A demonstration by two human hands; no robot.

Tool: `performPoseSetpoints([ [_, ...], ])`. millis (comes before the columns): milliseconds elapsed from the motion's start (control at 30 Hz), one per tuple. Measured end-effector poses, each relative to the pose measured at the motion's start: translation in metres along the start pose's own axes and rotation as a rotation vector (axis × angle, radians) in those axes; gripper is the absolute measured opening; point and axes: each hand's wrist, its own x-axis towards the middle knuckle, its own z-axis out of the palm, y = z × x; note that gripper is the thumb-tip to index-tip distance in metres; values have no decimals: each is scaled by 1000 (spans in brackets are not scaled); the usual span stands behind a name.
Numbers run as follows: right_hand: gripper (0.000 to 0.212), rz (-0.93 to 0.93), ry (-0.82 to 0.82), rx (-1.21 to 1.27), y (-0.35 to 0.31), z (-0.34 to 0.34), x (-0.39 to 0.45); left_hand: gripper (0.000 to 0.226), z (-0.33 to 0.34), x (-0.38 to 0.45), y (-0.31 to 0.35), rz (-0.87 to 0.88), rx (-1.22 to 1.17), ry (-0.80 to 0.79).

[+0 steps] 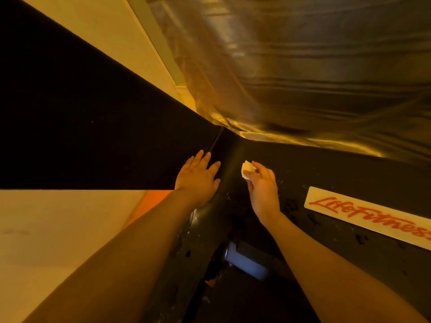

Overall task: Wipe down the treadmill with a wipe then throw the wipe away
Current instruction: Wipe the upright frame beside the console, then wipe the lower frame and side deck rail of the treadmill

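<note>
Wipe (246, 169), crumpled, pinched by right hand (263, 190).

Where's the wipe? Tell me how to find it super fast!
Find the long white sign with red LifeFitness writing on the dark treadmill. Go left from the sign to the right hand, raised over the black surface. The wipe is the small crumpled white piece pinched at its fingertips; the left hand beside it is spread flat and holds nothing.

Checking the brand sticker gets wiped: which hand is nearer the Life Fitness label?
Right. The right hand, pinching the wipe, is just left of the label; the left hand lies further left, beyond it.
</note>
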Motion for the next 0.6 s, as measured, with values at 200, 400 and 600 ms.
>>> performPoseSetpoints([
  [200,49,109,-217,-67,-1,1,-10,57,30,17,8,81,-79,26],
  [400,58,231,-163,-112,16,-16,-18,53,39,43,12,156,-120,131],
  [600,65,285,-36,-368,40,-27,-35,52,49,52,43,381,-244,119],
])
